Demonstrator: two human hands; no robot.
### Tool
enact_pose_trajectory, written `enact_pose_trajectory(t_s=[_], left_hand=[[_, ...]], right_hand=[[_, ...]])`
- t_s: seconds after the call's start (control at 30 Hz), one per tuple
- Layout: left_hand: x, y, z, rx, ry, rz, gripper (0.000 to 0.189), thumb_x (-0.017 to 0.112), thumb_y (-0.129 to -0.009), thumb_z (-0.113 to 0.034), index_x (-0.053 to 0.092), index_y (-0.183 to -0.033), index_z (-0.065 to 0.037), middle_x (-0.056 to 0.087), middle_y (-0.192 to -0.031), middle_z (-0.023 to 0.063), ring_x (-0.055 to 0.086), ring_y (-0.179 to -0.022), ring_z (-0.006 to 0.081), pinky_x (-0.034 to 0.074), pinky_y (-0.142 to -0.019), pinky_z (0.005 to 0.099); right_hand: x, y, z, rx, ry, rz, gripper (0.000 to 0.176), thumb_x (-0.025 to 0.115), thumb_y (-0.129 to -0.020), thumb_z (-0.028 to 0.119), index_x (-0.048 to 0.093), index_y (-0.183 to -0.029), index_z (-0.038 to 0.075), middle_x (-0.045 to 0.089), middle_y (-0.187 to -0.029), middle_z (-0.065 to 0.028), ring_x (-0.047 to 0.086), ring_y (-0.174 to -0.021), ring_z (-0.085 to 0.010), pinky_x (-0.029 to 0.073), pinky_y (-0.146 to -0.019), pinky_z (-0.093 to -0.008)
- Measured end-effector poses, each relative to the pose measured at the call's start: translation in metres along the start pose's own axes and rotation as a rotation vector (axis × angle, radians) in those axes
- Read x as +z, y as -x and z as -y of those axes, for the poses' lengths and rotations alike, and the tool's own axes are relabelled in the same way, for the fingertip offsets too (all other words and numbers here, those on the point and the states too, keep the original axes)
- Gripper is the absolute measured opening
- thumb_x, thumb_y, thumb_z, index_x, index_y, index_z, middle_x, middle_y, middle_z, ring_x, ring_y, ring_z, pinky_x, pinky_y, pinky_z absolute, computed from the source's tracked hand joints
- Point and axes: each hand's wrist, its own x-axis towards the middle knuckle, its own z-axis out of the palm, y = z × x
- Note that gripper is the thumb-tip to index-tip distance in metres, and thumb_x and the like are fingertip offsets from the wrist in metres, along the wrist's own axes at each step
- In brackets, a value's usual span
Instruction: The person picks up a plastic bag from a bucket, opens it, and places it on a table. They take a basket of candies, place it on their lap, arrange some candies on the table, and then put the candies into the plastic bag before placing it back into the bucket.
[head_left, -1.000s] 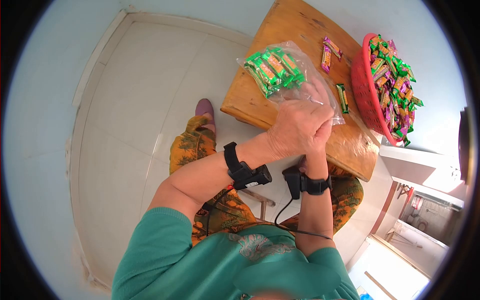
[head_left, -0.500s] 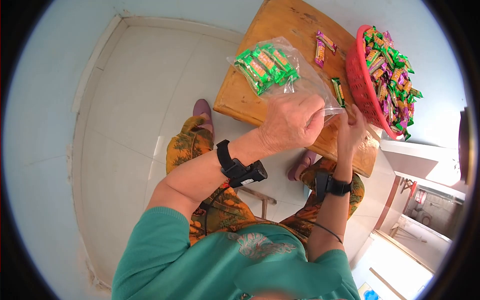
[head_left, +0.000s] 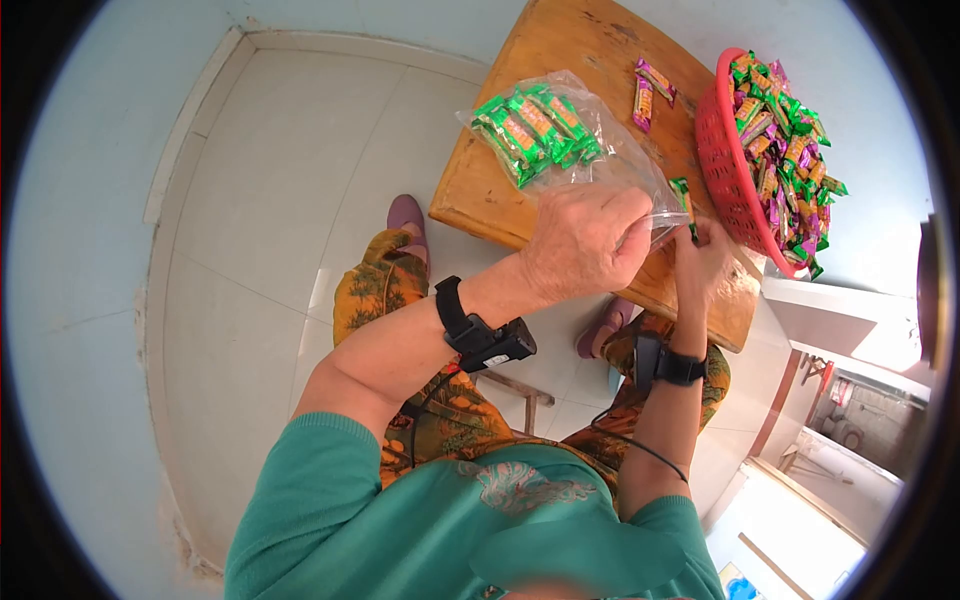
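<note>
A clear plastic bag (head_left: pixel 625 160) lies over the wooden table, with several green-wrapped bars (head_left: pixel 535 125) inside it. My left hand (head_left: pixel 590 240) is closed around the gathered edge of the bag near its mouth. My right hand (head_left: pixel 702 262) is just to the right of the bag's mouth, its thumb and fingers pinched on the lower end of a single green-wrapped bar (head_left: pixel 683 195). Two purple-wrapped bars (head_left: pixel 642 103) lie farther back on the table.
The wooden table (head_left: pixel 560 45) bears a red plastic basket (head_left: pixel 722 165) heaped with green and purple wrapped bars at its right side. Below the table are my legs and a wooden stool (head_left: pixel 530 395). A wall stands behind.
My right hand has closed on the single green bar, which has shifted slightly down and right toward the bag's mouth. My left hand and the bag have barely moved.
</note>
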Motion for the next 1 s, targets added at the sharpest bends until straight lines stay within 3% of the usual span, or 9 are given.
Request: enact_pose_trajectory(t_s=[0.07, 0.27, 0.43, 0.53, 0.67, 0.73, 0.87, 0.93, 1.0], left_hand=[[0.0, 0.0, -0.001, -0.004, -0.003, -0.006, 0.01, 0.069, -0.075, -0.003, 0.062, -0.08, -0.007, 0.055, -0.059, 0.0058, 0.055, -0.048, 0.0231, 0.042, -0.046, 0.0334], [0.0, 0.001, -0.001, -0.003, -0.003, -0.014, 0.01, 0.07, -0.076, -0.003, 0.061, -0.08, -0.008, 0.054, -0.058, 0.0052, 0.055, -0.049, 0.0231, 0.042, -0.046, 0.0335], [0.004, 0.003, -0.002, -0.009, 0.003, -0.011, 0.011, 0.069, -0.075, -0.003, 0.061, -0.08, -0.008, 0.056, -0.059, 0.0057, 0.056, -0.05, 0.0234, 0.043, -0.047, 0.0337], [0.002, 0.002, -0.006, -0.008, 0.018, -0.012, 0.011, 0.069, -0.073, -0.002, 0.06, -0.078, -0.008, 0.057, -0.061, 0.0065, 0.057, -0.051, 0.0243, 0.043, -0.048, 0.0343], [0.002, 0.001, -0.006, 0.01, 0.022, -0.023, 0.011, 0.068, -0.071, -0.001, 0.06, -0.076, -0.008, 0.057, -0.061, 0.0071, 0.057, -0.051, 0.0254, 0.044, -0.048, 0.0349], [0.002, 0.001, -0.005, 0.039, 0.053, -0.02, 0.011, 0.067, -0.07, 0.0, 0.06, -0.075, -0.007, 0.055, -0.061, 0.0068, 0.056, -0.052, 0.0259, 0.044, -0.049, 0.0359], [0.005, 0.0, -0.003, 0.088, 0.044, -0.076, 0.012, 0.067, -0.069, 0.0, 0.059, -0.075, -0.007, 0.054, -0.061, 0.0065, 0.055, -0.053, 0.0261, 0.044, -0.05, 0.0363], [0.002, 0.001, -0.002, 0.086, 0.023, -0.044, 0.012, 0.067, -0.069, 0.0, 0.059, -0.074, -0.008, 0.055, -0.062, 0.0062, 0.055, -0.054, 0.0264, 0.044, -0.051, 0.0363], [0.001, -0.001, -0.002, 0.096, 0.015, -0.044, 0.013, 0.068, -0.069, -0.001, 0.059, -0.074, -0.008, 0.055, -0.062, 0.0061, 0.056, -0.054, 0.0266, 0.045, -0.051, 0.0363]], right_hand=[[-0.015, 0.015, -0.008, -0.013, -0.069, -0.046, 0.016, 0.072, -0.085, 0.014, 0.07, -0.094, 0.001, 0.063, -0.077, -0.0054, 0.057, -0.067, -0.0149, 0.047, -0.065, -0.0305], [-0.074, 0.091, 0.042, 0.078, -0.515, 0.14, 0.005, 0.07, -0.089, 0.005, 0.069, -0.091, 0.0, 0.056, -0.078, 0.004, 0.048, -0.065, -0.0017, 0.037, -0.057, -0.0179], [-0.058, 0.102, 0.07, 0.013, -0.474, 0.286, 0.011, 0.07, -0.087, 0.002, 0.07, -0.098, -0.002, 0.057, -0.077, 0.0023, 0.05, -0.063, -0.0033, 0.039, -0.057, -0.0192], [-0.03, 0.086, 0.076, 0.01, -0.493, 0.329, 0.017, 0.069, -0.087, 0.007, 0.069, -0.099, -0.004, 0.063, -0.081, -0.0057, 0.056, -0.065, -0.0086, 0.045, -0.059, -0.0263], [0.007, 0.064, 0.086, -0.144, -0.305, 0.252, 0.017, 0.067, -0.088, 0.009, 0.069, -0.1, -0.003, 0.065, -0.084, -0.0078, 0.059, -0.07, -0.0119, 0.047, -0.062, -0.0297], [0.028, 0.054, 0.084, -0.27, -0.698, 0.194, 0.018, 0.064, -0.089, 0.007, 0.068, -0.104, -0.002, 0.065, -0.085, -0.0084, 0.061, -0.076, -0.0144, 0.048, -0.066, -0.0314], [0.045, 0.035, 0.096, -0.311, -0.686, 0.197, 0.018, 0.063, -0.088, 0.005, 0.068, -0.104, -0.002, 0.064, -0.084, -0.0064, 0.062, -0.078, -0.0148, 0.048, -0.068, -0.0294], [0.054, 0.031, 0.093, -0.252, -0.746, 0.292, 0.035, 0.059, -0.093, 0.013, 0.061, -0.125, 0.0, 0.066, -0.112, -0.0092, 0.063, -0.1, -0.0182, 0.049, -0.085, -0.0309], [0.057, 0.034, 0.09, -0.259, -0.745, 0.292, 0.035, 0.059, -0.093, 0.013, 0.061, -0.126, 0.0, 0.066, -0.113, -0.0093, 0.063, -0.1, -0.0184, 0.049, -0.085, -0.031]])
